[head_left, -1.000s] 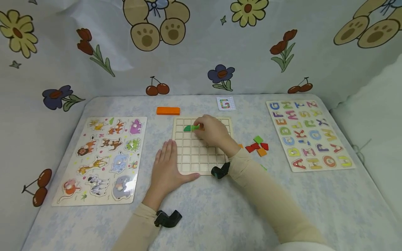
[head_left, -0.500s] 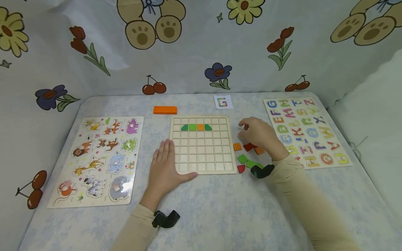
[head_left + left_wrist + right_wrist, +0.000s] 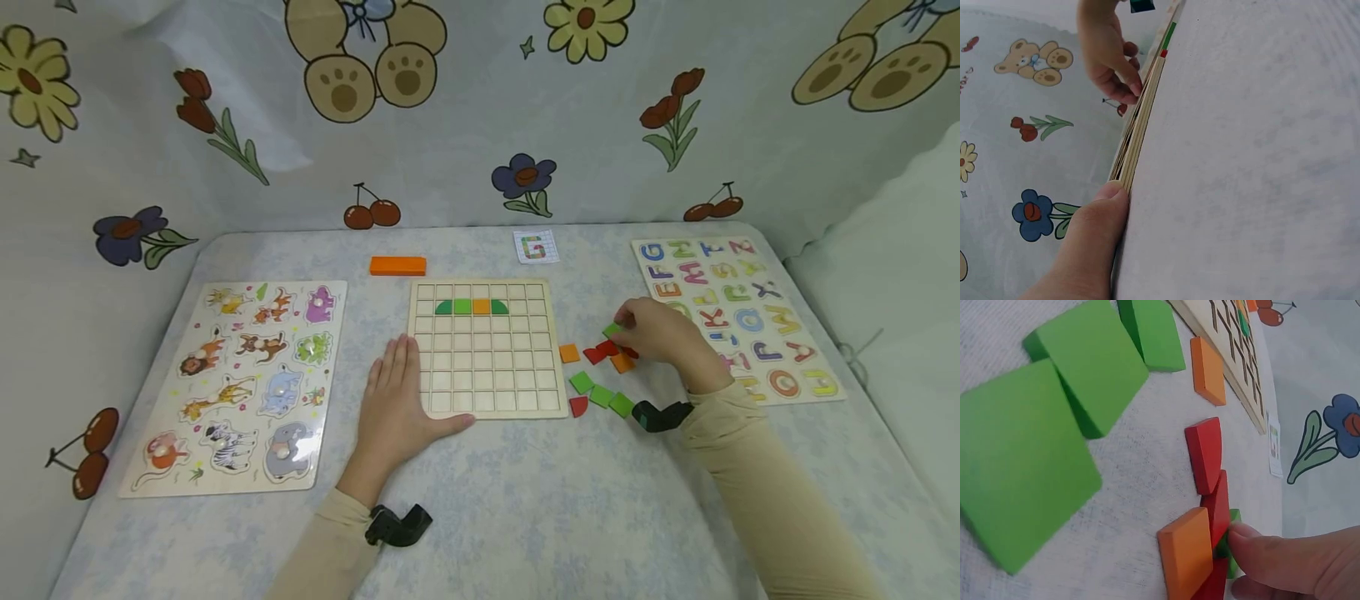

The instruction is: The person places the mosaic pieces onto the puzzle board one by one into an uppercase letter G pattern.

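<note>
My left hand (image 3: 397, 383) lies flat with straight fingers along the left side of the wooden grid board (image 3: 487, 400), its thumb at the front edge. On one row of the board sit a dark green quarter-round, a green square, an orange square (image 3: 481, 307) and another dark green quarter-round. Right of the board, my right hand (image 3: 663, 337) pinches a green square tile (image 3: 612, 330) at the back of the loose pile. In the right wrist view, the thumb presses that green tile (image 3: 1235, 519) behind red pieces (image 3: 1205, 453) and an orange square (image 3: 1188, 550).
Several green squares (image 3: 600, 395), an orange tile (image 3: 569, 353) and a red piece (image 3: 578, 407) lie beside the board. An animal puzzle (image 3: 247, 375) stands left, an alphabet puzzle (image 3: 735, 321) right. Behind are an orange block (image 3: 398, 266) and a card with a G (image 3: 536, 247).
My right hand has left the board, where the row of tiles now shows, and moved right to the loose pile, taking hold of a green tile. The left hand has stayed in place.
</note>
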Motion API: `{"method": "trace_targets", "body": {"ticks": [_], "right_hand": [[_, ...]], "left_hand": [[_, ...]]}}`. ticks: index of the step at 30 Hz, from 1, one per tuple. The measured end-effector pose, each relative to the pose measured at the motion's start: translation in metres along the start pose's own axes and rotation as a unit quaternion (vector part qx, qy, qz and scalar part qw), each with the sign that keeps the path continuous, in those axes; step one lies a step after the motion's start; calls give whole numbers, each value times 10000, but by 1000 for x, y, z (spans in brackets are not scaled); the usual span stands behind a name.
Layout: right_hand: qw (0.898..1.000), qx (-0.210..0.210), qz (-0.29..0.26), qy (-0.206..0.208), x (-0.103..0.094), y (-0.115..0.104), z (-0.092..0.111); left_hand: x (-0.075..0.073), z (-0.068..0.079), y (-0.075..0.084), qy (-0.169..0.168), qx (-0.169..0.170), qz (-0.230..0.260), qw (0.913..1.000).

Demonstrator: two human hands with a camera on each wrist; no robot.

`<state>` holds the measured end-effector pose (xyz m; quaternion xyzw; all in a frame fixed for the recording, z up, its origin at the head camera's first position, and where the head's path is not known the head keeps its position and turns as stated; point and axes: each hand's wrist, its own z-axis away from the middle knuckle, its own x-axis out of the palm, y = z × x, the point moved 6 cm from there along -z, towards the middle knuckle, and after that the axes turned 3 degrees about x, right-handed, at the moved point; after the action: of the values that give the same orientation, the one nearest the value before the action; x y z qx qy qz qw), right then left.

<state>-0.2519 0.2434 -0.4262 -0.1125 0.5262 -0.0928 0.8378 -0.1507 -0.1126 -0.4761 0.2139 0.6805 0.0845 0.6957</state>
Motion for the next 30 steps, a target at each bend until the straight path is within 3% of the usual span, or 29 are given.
{"method": "trace_targets", "body": {"ticks": [8, 16, 30], "right_hand": [[9974, -407, -573, 178, 3, -3, 0], [9881, -688, -1307, 436, 6, -15, -5], [9694, -1471, -1912, 462, 24, -105, -25]], "left_hand": [[-2, 0, -1, 45, 0, 34, 10000], [-1, -2, -1, -21, -22, 10, 10000], [-1, 0, -1, -151, -40, 18, 9999]]}}
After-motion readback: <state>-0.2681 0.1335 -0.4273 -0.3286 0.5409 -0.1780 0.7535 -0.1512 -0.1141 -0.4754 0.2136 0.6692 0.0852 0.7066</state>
